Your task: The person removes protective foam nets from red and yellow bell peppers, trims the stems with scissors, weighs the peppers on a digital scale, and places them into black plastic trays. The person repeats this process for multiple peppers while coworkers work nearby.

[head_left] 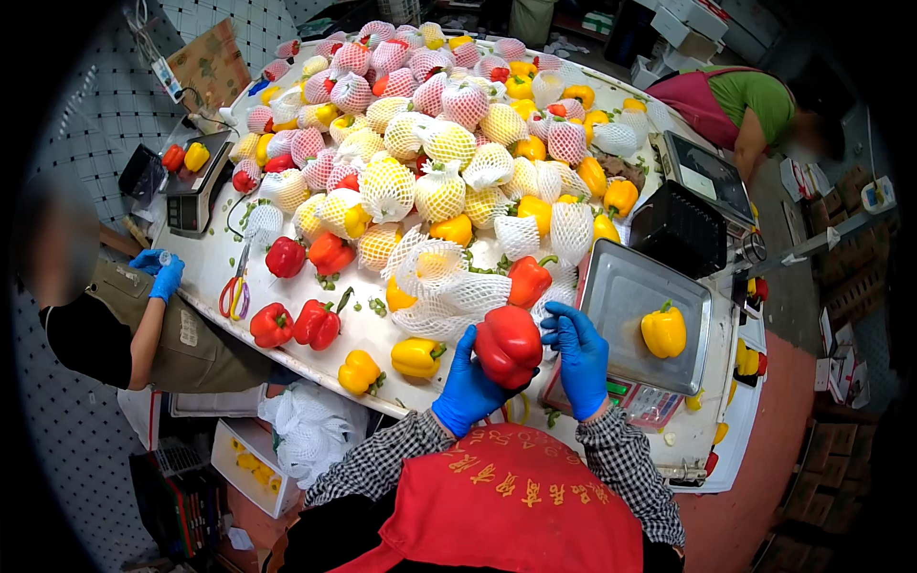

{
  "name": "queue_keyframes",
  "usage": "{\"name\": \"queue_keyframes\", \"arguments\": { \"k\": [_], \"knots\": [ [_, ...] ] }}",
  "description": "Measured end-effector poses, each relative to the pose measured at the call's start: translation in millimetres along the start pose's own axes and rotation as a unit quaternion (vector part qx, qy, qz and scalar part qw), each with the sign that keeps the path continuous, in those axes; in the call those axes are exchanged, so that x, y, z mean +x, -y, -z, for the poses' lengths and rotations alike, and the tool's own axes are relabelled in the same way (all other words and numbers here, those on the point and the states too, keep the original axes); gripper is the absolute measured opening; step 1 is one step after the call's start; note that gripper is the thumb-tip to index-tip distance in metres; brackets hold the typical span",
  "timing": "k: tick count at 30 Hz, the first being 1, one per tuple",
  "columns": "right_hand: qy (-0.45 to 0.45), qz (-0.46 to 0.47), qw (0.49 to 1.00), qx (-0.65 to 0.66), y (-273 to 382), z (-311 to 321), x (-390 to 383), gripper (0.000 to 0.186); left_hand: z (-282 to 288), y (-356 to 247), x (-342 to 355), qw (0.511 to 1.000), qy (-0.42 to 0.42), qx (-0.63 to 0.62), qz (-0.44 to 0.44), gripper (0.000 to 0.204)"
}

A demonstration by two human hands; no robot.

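The left grip (468, 390) cups a glossy, lobed red pepper (508, 344), the right grip (579, 358) loosely spread beside it.

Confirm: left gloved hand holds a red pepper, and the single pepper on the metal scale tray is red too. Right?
Not quite: the pepper on the metal scale tray is yellow, as the head view shows. The left gloved hand does hold a red pepper.

Blue-gloved hands (580, 361), checked sleeves (630, 463), red apron (506, 516), apparently black clothes (330, 535).
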State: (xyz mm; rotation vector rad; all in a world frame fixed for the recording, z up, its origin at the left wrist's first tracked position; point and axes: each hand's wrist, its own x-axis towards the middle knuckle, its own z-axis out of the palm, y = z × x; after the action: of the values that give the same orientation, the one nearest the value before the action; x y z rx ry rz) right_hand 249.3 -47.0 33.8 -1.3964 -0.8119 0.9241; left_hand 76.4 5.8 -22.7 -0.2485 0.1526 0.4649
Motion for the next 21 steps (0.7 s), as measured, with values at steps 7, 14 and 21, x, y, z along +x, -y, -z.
{"name": "queue_keyframes", "arguments": {
  "k": [7,14,21],
  "knots": [
    [0.12,0.005,0.991,-0.053,7,-8,-5,0.103,-2,-10,-4,0.95,-0.058,0.3,-0.068,0.073],
    [0.1,0.08,0.976,-0.176,4,-15,-13,0.052,-1,-20,-12,0.813,-0.01,0.561,-0.157,0.09],
    [0.0,0.128,0.98,-0.153,-9,-21,-22,0.024,-10,0,-28,0.811,-0.024,0.553,-0.191,0.118]
  ]
}}
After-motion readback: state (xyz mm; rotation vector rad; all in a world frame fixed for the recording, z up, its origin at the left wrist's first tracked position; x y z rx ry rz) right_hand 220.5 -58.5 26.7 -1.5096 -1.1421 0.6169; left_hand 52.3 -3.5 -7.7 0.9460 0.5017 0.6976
